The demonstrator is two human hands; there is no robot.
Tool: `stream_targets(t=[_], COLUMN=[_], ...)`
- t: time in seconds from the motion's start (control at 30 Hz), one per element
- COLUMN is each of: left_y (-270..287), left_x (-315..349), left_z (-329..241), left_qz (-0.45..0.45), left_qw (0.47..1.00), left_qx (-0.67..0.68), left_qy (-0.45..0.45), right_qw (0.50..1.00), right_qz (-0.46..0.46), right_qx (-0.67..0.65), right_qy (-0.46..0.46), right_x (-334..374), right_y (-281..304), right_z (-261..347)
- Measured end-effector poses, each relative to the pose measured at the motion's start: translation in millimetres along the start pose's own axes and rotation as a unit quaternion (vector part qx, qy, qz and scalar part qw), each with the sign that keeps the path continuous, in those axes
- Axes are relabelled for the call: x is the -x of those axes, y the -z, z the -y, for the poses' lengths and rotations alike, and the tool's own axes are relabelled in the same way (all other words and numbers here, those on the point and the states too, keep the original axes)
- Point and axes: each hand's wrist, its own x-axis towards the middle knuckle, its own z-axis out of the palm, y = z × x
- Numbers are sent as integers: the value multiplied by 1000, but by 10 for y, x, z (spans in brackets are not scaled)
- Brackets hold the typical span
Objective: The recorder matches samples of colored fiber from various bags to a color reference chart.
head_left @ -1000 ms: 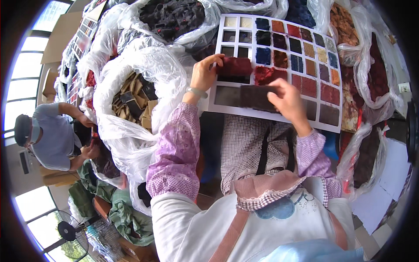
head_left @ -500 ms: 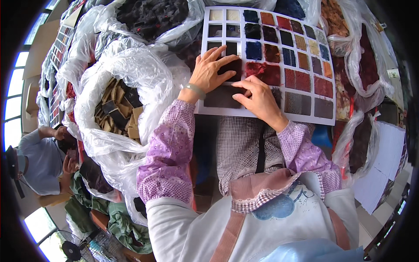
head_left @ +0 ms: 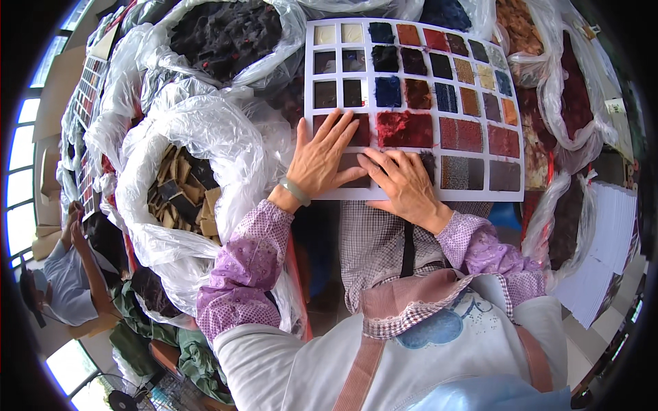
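A white swatch board (head_left: pixel 473 196) with rows of fabric pieces in windows lies across my lap. My left hand (head_left: pixel 319 159) rests flat on its lower left, fingers spread over a dark red swatch (head_left: pixel 362 130) and a brown swatch (head_left: pixel 351 163). Beside it, my right hand (head_left: pixel 404 185) lies on the bottom row with its fingers stretched toward the left hand, covering part of a dark swatch there. A bright red, fluffy swatch (head_left: pixel 404 130) sits just above the right fingers. Neither hand holds a loose piece that I can see.
Left of the board, a clear plastic bag (head_left: pixel 130 195) is full of tan and black fabric pieces (head_left: pixel 184 188). A bag of black pieces (head_left: pixel 229 41) stands behind it. White sheets (head_left: pixel 596 253) are stacked at the right. Another person (head_left: pixel 68 281) is at the far left.
My left hand has slid down the board. My right hand has gone from bent fingers to lying flatter. The board has shifted slightly left and down. The person at left has moved their arms.
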Motion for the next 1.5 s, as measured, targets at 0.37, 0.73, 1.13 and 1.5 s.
stream_targets(t=[0.37, 0.73, 1.13, 1.5], left_y=[-30, 867, 515, -129], left_x=[-120, -844, -3265, -5057], left_z=[-23, 391, 851, 818], left_qz=[10, -13, -165, -305], left_qw=[998, 954, 979, 921], left_qx=[-53, 286, 108, -244], left_qy=[38, 92, 43, 8], right_qw=[997, 942, 894, 900], right_qz=[12, -246, -205, -214], right_qx=[71, -53, 118, -92], right_qy=[2, -224, -382, -369], right_x=[-165, -433, -1245, -203], right_y=[18, 1286, 1499, 2000], right_z=[-60, -2600, -4534, -4500])
